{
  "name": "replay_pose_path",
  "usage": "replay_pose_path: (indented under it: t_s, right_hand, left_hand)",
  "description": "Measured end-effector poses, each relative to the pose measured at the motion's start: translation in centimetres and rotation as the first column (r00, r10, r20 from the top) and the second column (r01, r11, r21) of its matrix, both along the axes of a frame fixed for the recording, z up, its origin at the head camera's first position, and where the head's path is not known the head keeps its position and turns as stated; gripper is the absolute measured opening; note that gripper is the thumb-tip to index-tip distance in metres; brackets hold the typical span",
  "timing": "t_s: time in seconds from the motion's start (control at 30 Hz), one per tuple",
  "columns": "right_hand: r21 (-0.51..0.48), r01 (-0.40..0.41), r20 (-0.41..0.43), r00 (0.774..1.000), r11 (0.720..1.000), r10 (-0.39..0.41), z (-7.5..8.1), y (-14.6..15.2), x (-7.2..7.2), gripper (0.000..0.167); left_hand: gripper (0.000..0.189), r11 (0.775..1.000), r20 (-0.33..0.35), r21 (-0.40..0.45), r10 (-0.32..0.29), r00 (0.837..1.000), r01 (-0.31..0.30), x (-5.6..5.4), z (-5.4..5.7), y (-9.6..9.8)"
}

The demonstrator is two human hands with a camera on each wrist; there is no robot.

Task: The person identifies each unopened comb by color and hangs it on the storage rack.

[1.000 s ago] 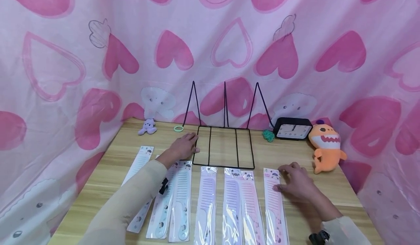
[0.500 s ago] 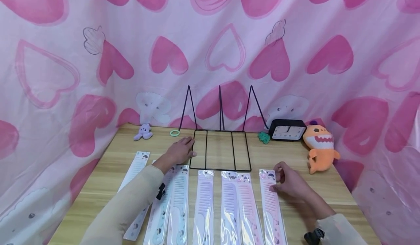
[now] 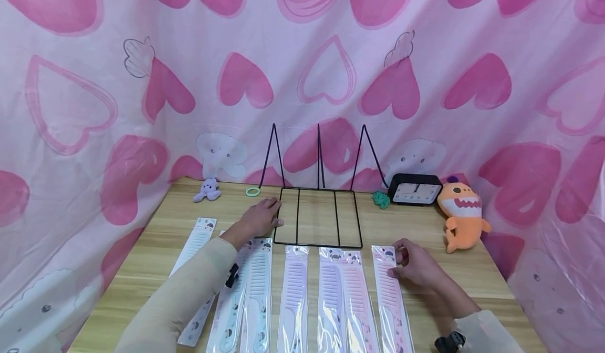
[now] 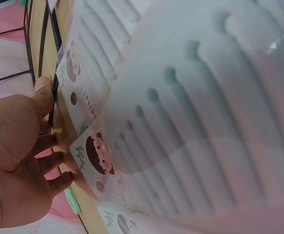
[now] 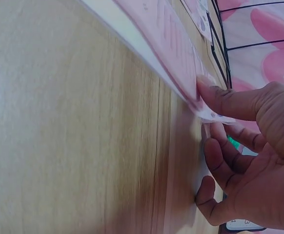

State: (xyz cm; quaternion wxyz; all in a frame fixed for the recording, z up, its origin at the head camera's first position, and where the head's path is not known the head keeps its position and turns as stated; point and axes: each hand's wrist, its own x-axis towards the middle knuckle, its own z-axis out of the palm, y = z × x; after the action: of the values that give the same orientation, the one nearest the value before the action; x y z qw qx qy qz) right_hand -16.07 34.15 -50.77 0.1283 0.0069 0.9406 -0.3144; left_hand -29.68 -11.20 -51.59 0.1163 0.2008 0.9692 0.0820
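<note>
Near the right of the table, a pink comb in a clear sleeve [image 3: 391, 300] lies lengthwise. My right hand [image 3: 417, 262] pinches its top corner, thumb above and fingers beneath; in the right wrist view that end of the comb [image 5: 169, 53] tilts up off the wood. A black wire rack [image 3: 316, 245] with upright prongs stands at the back centre. My left hand [image 3: 257, 217] rests at the rack's left side, fingers extended; in the left wrist view the thumb [image 4: 43, 95] lies by the wire. Pale packaged combs [image 4: 181, 122] fill much of that view.
More packaged combs lie in a row: a white one [image 3: 195, 248], green-blue ones [image 3: 259, 290], lilac ones [image 3: 294, 290] and another pink one [image 3: 359, 295]. Behind stand a purple toy [image 3: 207, 190], green ring [image 3: 252, 191], green clump [image 3: 381, 200], black clock [image 3: 416, 190] and orange shark plush [image 3: 462, 216].
My right fingers have closed on the pink comb's top corner, which has shifted slightly left. My left hand stays at the rack. The head view has tilted a little.
</note>
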Motion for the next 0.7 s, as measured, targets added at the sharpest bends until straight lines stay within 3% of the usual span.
replay_pose_path:
  t_s: [0.33, 0.53, 0.7]
  right_hand:
    - [0.005, 0.008, -0.022, 1.000, 1.000, -0.008, 0.4, -0.7, 0.4, 0.050]
    - [-0.105, 0.053, -0.016, 0.998, 0.993, -0.055, 1.5, -0.5, 0.4, 0.059]
    - [-0.227, 0.087, -0.037, 0.994, 0.970, -0.098, 2.9, -0.4, 0.4, 0.076]
  left_hand:
    - [0.074, 1.000, 0.002, -0.013, 0.001, 1.000, -0.001, 0.0, 0.1, 0.0]
    - [0.074, 1.000, 0.007, -0.008, 0.002, 1.000, -0.001, 0.0, 0.1, 0.0]
    - [0.074, 1.000, 0.013, -0.007, 0.004, 1.000, -0.004, 0.0, 0.0, 0.0]
